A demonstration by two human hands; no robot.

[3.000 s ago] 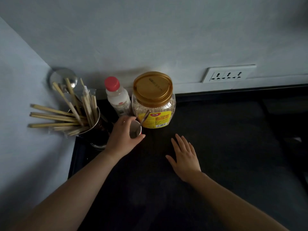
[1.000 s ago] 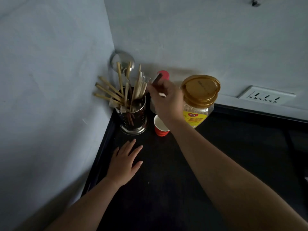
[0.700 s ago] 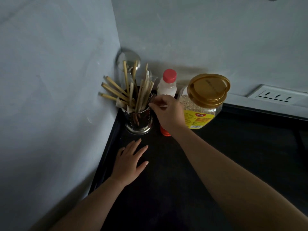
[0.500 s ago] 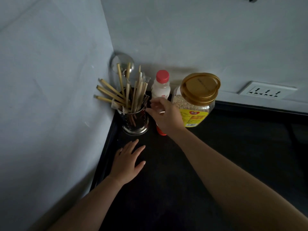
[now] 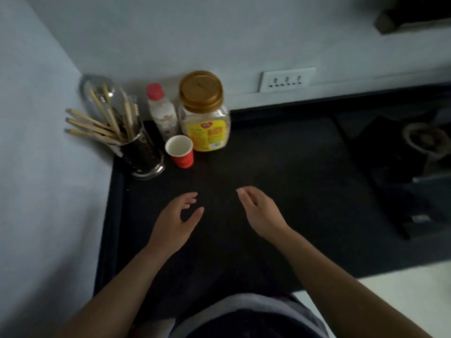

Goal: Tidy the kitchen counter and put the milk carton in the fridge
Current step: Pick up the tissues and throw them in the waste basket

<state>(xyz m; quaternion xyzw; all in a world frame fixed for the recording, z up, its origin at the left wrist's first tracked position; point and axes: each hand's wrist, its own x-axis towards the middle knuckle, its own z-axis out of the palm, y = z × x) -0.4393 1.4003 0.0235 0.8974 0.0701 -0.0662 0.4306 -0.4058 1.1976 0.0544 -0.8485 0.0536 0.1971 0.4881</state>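
On the black counter [image 5: 280, 181], a red paper cup [image 5: 180, 151] stands empty in the back left corner. Beside it are a steel utensil holder [image 5: 142, 156] full of chopsticks, a small white bottle with a red cap [image 5: 161, 111] and a clear jar with a gold lid and yellow label [image 5: 204, 113]. My left hand [image 5: 177, 219] hovers over the counter's middle, fingers loosely curled, holding nothing. My right hand [image 5: 260, 209] hangs beside it, fingers apart and empty. No milk carton is in view.
Grey walls meet at the corner behind the holder. A white wall socket [image 5: 288, 79] sits above the counter's back edge. A dark stove with a pan [image 5: 425, 142] lies at the right. The counter's front edge runs near my body.
My right hand has pulled back from the utensil holder to the middle of the counter. The spoon that was in the cup is gone from it. My left hand has lifted slightly.
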